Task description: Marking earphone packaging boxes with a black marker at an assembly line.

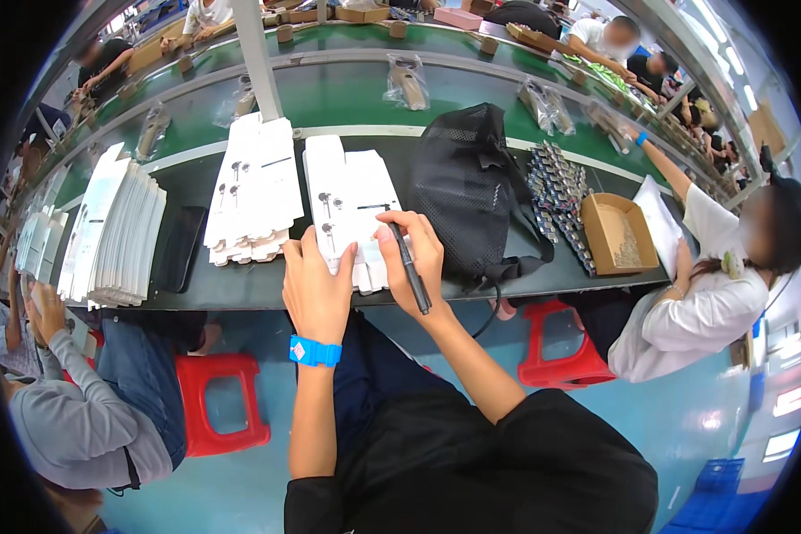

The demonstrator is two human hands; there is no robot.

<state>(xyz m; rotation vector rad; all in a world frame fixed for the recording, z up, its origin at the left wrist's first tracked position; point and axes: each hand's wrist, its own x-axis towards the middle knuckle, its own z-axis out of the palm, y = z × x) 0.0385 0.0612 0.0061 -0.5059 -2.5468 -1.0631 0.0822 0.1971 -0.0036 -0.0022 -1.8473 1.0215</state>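
In front of me on the dark table lies a pile of flat white cartons (372, 182) printed with pictures of earphones. My left hand (319, 283), with a blue band on its wrist, is closed on the near left edge of the cartons, thumb on top. A black pen (408, 267) is gripped in my right hand (420, 260), its lower end pointing back toward me. The fingertips of that hand rest at the right edge of the cartons. Another pile of printed white cartons (256, 182) is just left of my hands.
A black mesh bag (461, 178) stands on the right, beside small metallic parts (561, 200) and an open cardboard box (599, 258). Leftward lie a dark flat object (183, 249) and a tall carton stack (120, 236). Beyond runs a green conveyor (347, 98) with bagged items. Co-workers sit either side.
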